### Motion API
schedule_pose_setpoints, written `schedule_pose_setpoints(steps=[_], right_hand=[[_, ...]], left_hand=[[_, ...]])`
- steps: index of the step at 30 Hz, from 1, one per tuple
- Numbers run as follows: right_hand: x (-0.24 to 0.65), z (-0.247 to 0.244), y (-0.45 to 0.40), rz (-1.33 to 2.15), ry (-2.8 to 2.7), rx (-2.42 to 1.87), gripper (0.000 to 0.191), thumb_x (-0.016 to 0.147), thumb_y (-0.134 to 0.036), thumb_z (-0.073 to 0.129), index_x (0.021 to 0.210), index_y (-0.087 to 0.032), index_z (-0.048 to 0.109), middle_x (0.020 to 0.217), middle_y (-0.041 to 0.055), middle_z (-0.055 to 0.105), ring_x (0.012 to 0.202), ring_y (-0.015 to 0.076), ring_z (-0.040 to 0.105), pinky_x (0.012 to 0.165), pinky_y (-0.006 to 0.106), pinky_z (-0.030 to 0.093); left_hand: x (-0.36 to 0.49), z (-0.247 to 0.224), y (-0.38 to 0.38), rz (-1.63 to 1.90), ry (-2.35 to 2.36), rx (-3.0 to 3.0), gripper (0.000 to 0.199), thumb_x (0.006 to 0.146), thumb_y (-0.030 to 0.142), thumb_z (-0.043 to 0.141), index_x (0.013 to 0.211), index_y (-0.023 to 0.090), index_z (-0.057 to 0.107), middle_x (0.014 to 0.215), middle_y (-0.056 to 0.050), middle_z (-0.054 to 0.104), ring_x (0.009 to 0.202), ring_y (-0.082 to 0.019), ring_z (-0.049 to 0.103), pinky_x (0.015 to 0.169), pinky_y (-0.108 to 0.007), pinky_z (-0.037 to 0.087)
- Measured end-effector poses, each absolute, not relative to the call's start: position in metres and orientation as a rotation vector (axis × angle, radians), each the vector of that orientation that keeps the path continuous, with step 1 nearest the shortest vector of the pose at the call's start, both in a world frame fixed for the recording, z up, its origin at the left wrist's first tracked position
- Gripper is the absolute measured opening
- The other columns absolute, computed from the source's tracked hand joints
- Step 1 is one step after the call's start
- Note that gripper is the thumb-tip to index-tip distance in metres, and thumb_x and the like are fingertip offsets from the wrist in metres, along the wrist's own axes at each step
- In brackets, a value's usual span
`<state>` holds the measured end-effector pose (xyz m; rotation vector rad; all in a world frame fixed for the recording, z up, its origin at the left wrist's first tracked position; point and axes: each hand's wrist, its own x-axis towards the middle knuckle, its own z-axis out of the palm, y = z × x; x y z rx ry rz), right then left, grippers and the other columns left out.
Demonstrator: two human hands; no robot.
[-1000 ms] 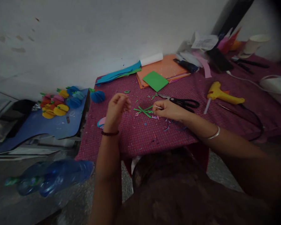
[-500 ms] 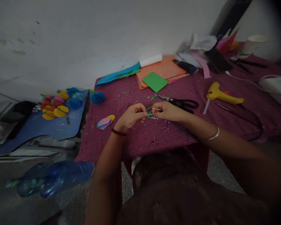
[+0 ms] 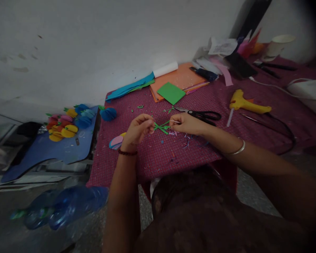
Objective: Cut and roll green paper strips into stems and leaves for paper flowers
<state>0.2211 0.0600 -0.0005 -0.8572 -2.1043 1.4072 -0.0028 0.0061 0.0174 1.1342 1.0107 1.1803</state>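
At the bottom of the frame, nearest to the camera, there is dark clothing point(image 3: 200, 211) of the person, and at the lower left two clear blue bottles point(image 3: 76, 203) lie on their sides. Above the clothing begins a table with a dark red checked cloth point(image 3: 158, 163).

Over the cloth, near the middle of the frame, are both hands. The left hand point(image 3: 140, 129) has its fingers bent, with the thumb close to the forefinger; I cannot tell if something is pinched there. The right hand point(image 3: 184, 123), somewhat to the right, has its fingers closed and grips a thin white piece point(image 3: 175, 121), which sticks out at the fingertips. Green strips point(image 3: 162, 127) lie crossed on the cloth between the hands. Some paper ovals point(image 3: 117, 141), pink and blue among them, lie just left of the left wrist.

A little farther, scissors point(image 3: 192, 113) with black handles lie just behind the right hand, and a yellow glue gun point(image 3: 249, 104) is at the right of the frame. A blue paper ball point(image 3: 108, 114) stands near the table's left edge. Farther back, a green square point(image 3: 171, 93) rests partly on orange sheets point(image 3: 185, 75), before the pale wall point(image 3: 94, 42).
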Motion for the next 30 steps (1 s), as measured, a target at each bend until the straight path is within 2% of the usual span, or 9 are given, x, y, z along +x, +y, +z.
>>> schedule_pose_setpoints(steps=[4,9,13,17,21,24,27,30], right_hand=[[0.220,-0.003,0.059,1.427,-2.081,-0.841,0.006,0.071,-0.023,0.055,0.071,-0.017,0.054,0.061,-0.0039,0.052,0.055,0.0087,0.044,0.055,0.023,0.032],[0.216,0.000,0.056,1.510,-2.002,-0.841,0.008,0.072,-0.025,0.059,0.072,-0.018,0.055,0.063,-0.0035,0.052,0.055,0.0088,0.043,0.053,0.024,0.032],[0.222,0.005,0.062,1.497,-1.838,-0.868,0.013,0.075,-0.030,0.061,0.079,-0.018,0.058,0.063,-0.0023,0.051,0.054,0.0097,0.041,0.052,0.025,0.030],[0.228,0.007,0.070,1.463,-1.765,-0.867,0.015,0.078,-0.033,0.062,0.079,-0.019,0.058,0.058,-0.0025,0.046,0.052,0.0095,0.036,0.051,0.027,0.026],[0.229,0.004,0.072,1.393,-1.847,-0.815,0.019,0.077,-0.036,0.063,0.073,-0.018,0.058,0.060,-0.0012,0.049,0.055,0.0097,0.038,0.053,0.027,0.027],[0.229,0.000,0.076,1.335,-1.879,-0.800,0.021,0.077,-0.038,0.063,0.071,-0.018,0.059,0.061,-0.0007,0.050,0.056,0.0103,0.040,0.052,0.026,0.028],[0.232,-0.001,0.080,1.308,-1.850,-0.823,0.019,0.078,-0.036,0.063,0.071,-0.019,0.058,0.058,-0.0006,0.048,0.054,0.0105,0.038,0.051,0.027,0.026],[0.236,0.003,0.084,1.281,-1.815,-0.852,0.016,0.078,-0.032,0.063,0.069,-0.019,0.057,0.059,0.0001,0.048,0.054,0.0108,0.038,0.051,0.028,0.026]], left_hand=[[0.025,0.004,0.004,0.962,0.934,1.188,0.032,0.069,0.029,0.076,0.094,0.016,0.063,0.077,-0.001,0.066,0.062,-0.009,0.062,0.054,-0.020,0.050],[0.027,0.005,0.003,1.022,0.951,1.263,0.020,0.070,0.028,0.075,0.078,0.015,0.063,0.066,0.001,0.063,0.055,-0.007,0.058,0.053,-0.020,0.049],[-0.018,0.039,0.029,1.190,1.126,1.270,0.014,0.070,0.023,0.073,0.073,0.017,0.060,0.063,0.002,0.061,0.053,-0.006,0.056,0.051,-0.016,0.046],[-0.065,0.075,0.068,1.227,1.415,1.344,0.008,0.075,0.017,0.066,0.072,0.016,0.059,0.062,0.002,0.060,0.053,-0.006,0.054,0.052,-0.016,0.044],[-0.075,0.070,0.093,0.958,1.802,1.465,0.003,0.078,0.018,0.059,0.080,0.015,0.059,0.061,0.000,0.059,0.055,-0.010,0.054,0.055,-0.021,0.045],[-0.061,0.053,0.094,0.686,2.146,1.855,0.015,0.067,0.011,0.064,0.082,0.015,0.060,0.066,-0.002,0.061,0.066,-0.015,0.057,0.066,-0.026,0.044],[-0.037,0.037,0.081,0.373,2.032,2.267,0.002,0.070,0.014,0.059,0.070,0.016,0.060,0.067,-0.004,0.061,0.068,-0.017,0.056,0.069,-0.028,0.042],[-0.014,0.023,0.063,0.164,1.721,2.374,0.010,0.073,0.016,0.054,0.073,0.016,0.064,0.071,-0.003,0.063,0.067,-0.015,0.054,0.067,-0.026,0.041]])
